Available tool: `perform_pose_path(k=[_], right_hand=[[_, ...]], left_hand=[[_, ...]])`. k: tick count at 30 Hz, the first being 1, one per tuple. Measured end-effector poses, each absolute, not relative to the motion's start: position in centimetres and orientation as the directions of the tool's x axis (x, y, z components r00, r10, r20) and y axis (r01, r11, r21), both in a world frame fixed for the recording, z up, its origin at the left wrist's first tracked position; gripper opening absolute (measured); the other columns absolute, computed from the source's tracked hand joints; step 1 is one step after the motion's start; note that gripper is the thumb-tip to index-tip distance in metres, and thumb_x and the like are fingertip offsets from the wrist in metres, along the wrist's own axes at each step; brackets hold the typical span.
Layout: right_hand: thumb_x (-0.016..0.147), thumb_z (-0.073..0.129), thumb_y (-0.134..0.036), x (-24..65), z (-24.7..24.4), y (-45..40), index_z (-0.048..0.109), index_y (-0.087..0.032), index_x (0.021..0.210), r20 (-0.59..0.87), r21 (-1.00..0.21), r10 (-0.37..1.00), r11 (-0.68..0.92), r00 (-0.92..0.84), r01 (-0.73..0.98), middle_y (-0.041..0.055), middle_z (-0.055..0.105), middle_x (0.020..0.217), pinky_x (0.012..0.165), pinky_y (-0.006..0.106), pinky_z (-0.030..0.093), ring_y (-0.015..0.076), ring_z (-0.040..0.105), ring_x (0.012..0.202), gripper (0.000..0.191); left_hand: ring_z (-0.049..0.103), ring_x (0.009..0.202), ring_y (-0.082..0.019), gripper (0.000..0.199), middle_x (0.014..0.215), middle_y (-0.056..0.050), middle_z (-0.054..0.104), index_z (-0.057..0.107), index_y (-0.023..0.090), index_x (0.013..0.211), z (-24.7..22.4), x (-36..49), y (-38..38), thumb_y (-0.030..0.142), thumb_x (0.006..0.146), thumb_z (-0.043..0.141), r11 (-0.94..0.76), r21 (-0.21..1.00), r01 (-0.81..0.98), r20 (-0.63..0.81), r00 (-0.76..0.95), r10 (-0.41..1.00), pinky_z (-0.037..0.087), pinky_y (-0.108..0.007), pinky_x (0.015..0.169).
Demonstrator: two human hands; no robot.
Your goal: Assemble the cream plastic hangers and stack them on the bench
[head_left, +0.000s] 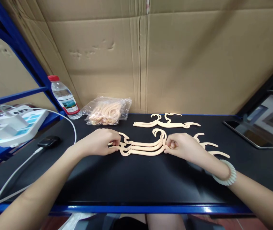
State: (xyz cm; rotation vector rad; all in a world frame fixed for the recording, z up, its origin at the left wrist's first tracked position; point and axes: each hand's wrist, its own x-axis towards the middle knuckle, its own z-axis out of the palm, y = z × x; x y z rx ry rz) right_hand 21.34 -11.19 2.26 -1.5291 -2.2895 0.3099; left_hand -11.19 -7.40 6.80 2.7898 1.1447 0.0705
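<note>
Several beige folding hangers (pixel 147 149) lie side by side on the black table, their hooks pointing toward the back. My left hand (pixel 106 141) is closed on the left end pieces of these hangers, fingers pinched together. At their middle joints, just below the hooks, my right hand (pixel 178 145) pinches the hangers. It covers part of their right halves, whose curved ends (pixel 219 154) show beyond the wrist. Behind them lies another beige hanger (pixel 146 124), opened out flat, with a loose-looking beige piece (pixel 168 118) beside its hook.
A clear plastic bag of beige parts (pixel 107 111) and a red-capped water bottle (pixel 66 99) stand at the back left. White power strip (pixel 23 126), black device (pixel 48 141) and cables lie left. A phone (pixel 248 134) lies right. Cardboard (pixel 186 64) borders the back.
</note>
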Motion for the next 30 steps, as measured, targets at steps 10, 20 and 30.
perform_pose_path(k=[10,20,30], right_hand=[[0.072,0.079,-0.035,21.4,2.8,-11.4,0.060,-0.021,0.076,0.168,-0.338,0.913,0.408,-0.372,0.848,-0.0011,0.062,0.073,0.057,0.027,0.039,0.0166,0.057,0.066,0.024],[0.074,0.075,-0.038,22.9,3.6,-11.0,0.068,-0.016,0.105,0.038,-0.173,0.906,0.421,-0.422,0.890,0.0101,0.064,0.100,0.082,0.041,0.046,0.0308,0.058,0.099,0.039],[0.073,0.075,-0.038,24.2,3.3,-9.2,0.071,-0.021,0.095,0.018,-0.196,0.910,0.410,-0.414,0.891,0.0074,0.068,0.088,0.075,0.037,0.046,0.0296,0.061,0.091,0.028]], left_hand=[[0.060,0.076,-0.022,0.013,0.086,-0.006,0.065,0.064,0.019,0.087,6.8,-10.2,-8.3,0.027,0.082,0.054,-0.723,0.011,0.690,0.093,0.719,0.688,0.041,-0.030,0.065],[0.050,0.127,-0.031,0.052,0.139,-0.011,0.057,0.044,0.022,0.142,3.4,-7.9,-8.5,0.038,0.093,0.051,-0.863,0.147,0.482,0.103,0.861,0.499,0.037,-0.042,0.106],[0.050,0.128,-0.029,0.042,0.140,-0.009,0.056,0.047,0.019,0.140,1.7,-6.6,-8.0,0.029,0.100,0.037,-0.864,-0.062,0.500,0.171,0.858,0.484,0.044,-0.046,0.103]])
